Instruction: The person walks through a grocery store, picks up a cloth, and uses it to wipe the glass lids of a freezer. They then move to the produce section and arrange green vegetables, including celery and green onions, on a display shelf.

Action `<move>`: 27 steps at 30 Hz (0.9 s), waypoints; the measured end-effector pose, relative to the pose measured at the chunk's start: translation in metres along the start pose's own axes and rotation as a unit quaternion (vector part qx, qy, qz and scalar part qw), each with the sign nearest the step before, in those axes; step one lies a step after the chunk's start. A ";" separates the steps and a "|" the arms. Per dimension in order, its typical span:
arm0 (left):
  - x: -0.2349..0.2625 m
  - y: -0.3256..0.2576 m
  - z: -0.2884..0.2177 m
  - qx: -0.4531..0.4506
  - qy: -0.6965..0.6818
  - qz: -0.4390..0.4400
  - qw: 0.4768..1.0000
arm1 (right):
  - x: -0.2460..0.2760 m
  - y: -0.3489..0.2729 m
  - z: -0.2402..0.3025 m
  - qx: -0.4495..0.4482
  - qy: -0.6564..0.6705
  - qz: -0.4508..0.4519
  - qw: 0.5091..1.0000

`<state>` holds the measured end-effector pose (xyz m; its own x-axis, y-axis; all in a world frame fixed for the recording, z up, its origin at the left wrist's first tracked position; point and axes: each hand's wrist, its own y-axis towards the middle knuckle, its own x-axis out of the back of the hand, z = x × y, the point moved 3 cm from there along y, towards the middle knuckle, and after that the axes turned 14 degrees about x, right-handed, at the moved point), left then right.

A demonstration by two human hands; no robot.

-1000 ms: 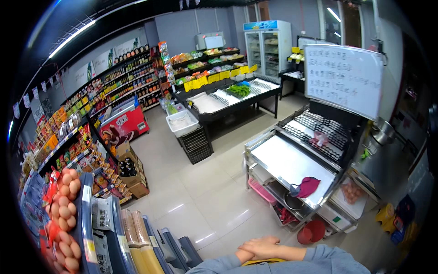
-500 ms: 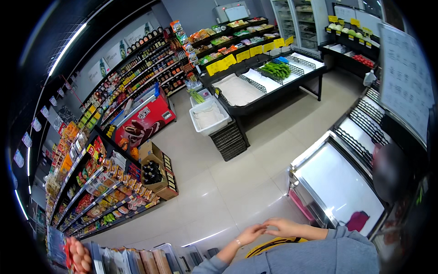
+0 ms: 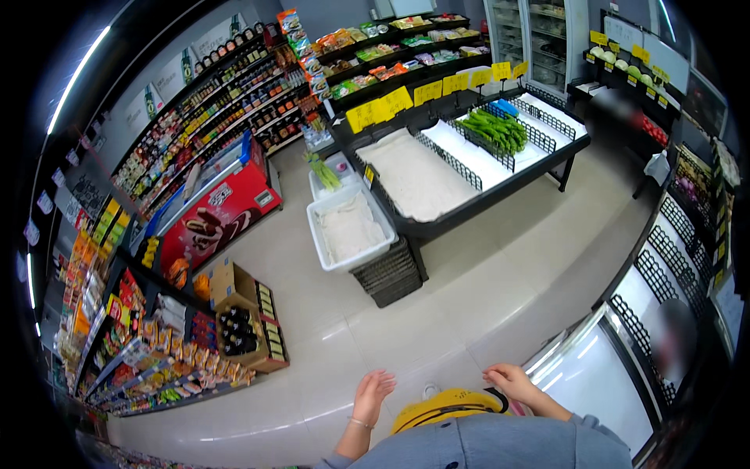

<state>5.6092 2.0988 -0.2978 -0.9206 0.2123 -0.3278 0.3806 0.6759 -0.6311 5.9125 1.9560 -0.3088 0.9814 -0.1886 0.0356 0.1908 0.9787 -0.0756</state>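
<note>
Two bare hands hover low over a yellow rounded object (image 3: 441, 405) above the pale floor (image 3: 437, 313). The left hand (image 3: 372, 391) has its fingers spread open, holding nothing; the right hand (image 3: 512, 382) curls loosely, empty, just beside a glass-topped freezer (image 3: 594, 375).

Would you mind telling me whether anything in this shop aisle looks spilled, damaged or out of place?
Nothing is spilled or broken. The one oddity: a cardboard box of dark bottles stands open on the floor beside the shelves. Both hands, left and right, are empty.
</note>
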 end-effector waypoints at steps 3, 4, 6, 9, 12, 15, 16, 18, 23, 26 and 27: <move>-0.068 0.074 -0.071 0.035 0.066 0.104 0.992 | 0.031 0.035 0.000 -0.009 0.022 -0.079 0.997; -0.092 0.100 -0.090 0.048 0.083 0.147 0.984 | 0.042 0.045 -0.004 -0.016 0.041 -0.103 0.994; -0.151 0.143 -0.118 0.067 0.111 0.208 0.970 | 0.064 0.062 -0.014 -0.031 0.080 -0.158 0.984; -0.218 0.196 -0.139 0.093 0.114 0.280 0.949 | 0.096 0.096 -0.013 -0.083 0.116 -0.228 0.963; -0.275 0.245 -0.142 0.143 0.060 0.290 0.944 | 0.140 0.143 -0.024 -0.089 0.106 -0.213 0.967; -0.315 0.291 -0.144 0.205 0.017 0.286 0.936 | 0.198 0.201 0.002 -0.064 0.121 -0.216 0.967; -0.334 0.308 -0.150 0.221 0.007 0.289 0.932 | 0.220 0.218 0.000 -0.040 0.140 -0.213 0.966; -0.373 0.336 -0.169 0.215 0.011 0.299 0.930 | 0.256 0.250 0.004 -0.011 0.168 -0.201 0.965; -0.446 0.411 -0.207 0.186 -0.021 0.299 0.936 | 0.342 0.352 0.040 0.025 0.190 -0.136 0.972; -0.487 0.470 -0.223 0.182 -0.061 0.290 0.937 | 0.392 0.411 0.038 0.019 0.184 -0.118 0.976; -0.502 0.491 -0.231 0.177 -0.064 0.286 0.940 | 0.406 0.429 0.037 0.011 0.182 -0.118 0.976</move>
<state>6.2380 2.4869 -0.2808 -0.5475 0.3670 -0.7521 0.8357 0.1946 -0.5135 6.3920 2.3020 -0.2895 0.8533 -0.4214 -0.3072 0.4161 0.9052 -0.0861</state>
